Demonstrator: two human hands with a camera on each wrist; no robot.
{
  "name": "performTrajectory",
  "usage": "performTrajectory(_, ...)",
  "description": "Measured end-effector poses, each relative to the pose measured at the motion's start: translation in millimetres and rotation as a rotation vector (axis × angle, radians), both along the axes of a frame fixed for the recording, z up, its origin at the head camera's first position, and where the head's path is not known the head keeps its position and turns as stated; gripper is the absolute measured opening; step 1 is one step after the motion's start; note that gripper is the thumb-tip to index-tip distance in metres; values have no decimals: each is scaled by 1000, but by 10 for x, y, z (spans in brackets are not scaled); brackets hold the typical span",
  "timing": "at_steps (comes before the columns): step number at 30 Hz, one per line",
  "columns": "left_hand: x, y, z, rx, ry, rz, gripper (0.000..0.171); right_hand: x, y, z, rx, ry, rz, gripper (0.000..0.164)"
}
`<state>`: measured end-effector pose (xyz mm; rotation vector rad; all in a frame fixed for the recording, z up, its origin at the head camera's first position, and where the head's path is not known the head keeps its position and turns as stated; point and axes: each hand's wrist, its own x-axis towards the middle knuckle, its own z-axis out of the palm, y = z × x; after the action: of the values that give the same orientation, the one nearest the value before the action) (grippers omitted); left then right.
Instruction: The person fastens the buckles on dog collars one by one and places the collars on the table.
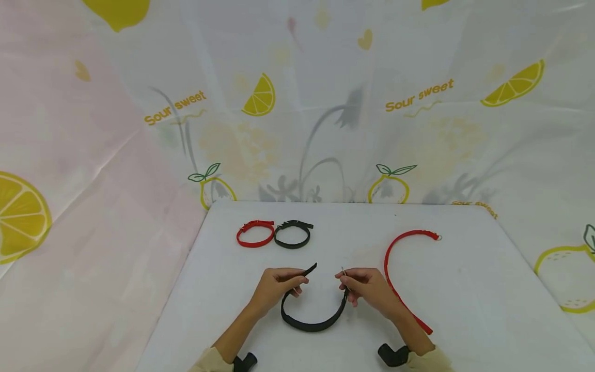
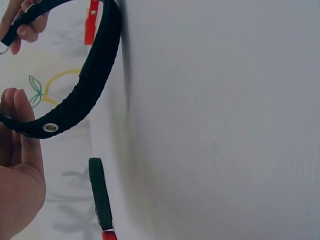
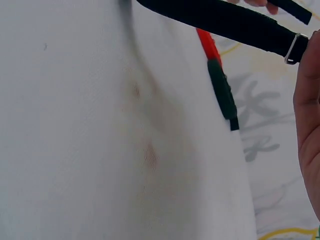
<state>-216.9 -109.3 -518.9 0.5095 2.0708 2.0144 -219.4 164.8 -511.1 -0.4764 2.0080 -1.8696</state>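
Observation:
A black buckle collar (image 1: pixel 312 326) hangs in an open U between the two hands, its curve toward the person. My left hand (image 1: pixel 279 287) pinches the strap near its free tip, which sticks out past the fingers. At the other end, my right hand (image 1: pixel 367 287) grips the collar by its buckle end, where a bit of metal shows. A metal-rimmed eyelet (image 2: pixel 50 127) is visible on the strap beside the left fingers in the left wrist view. The right wrist view shows a silver metal loop (image 3: pixel 297 49) round the band, close to the right fingers.
Two closed collars, one red (image 1: pixel 255 245) and one black (image 1: pixel 292 246), lie side by side toward the back left of the white table (image 1: pixel 488 289). A red unfastened collar (image 1: pixel 389 268) curves across the right side, partly under the right forearm. Lemon-print cloth (image 1: pixel 325 139) hangs behind.

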Motion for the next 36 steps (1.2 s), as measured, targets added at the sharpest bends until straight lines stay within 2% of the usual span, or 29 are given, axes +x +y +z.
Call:
performTrajectory(6,106,76,160,-14,33,-53,21,39,-107,33,22,56,47,21)
performTrajectory(10,149,109,215,-20,45,-68,21,85,-166,123,30,72,54,21)
performTrajectory(17,169,142,222,-12,61,-80,21,174,-245,343,95,114,61,19)
performTrajectory(25,190,174,205,-25,82,-86,21,173,-265,354,89,154,92,14)
performTrajectory(29,208,192,249,-42,115,-99,21,184,-291,398,122,180,111,13)
performTrajectory(36,236,252,339,-102,156,-84,24,202,-356,411,182,235,108,23)
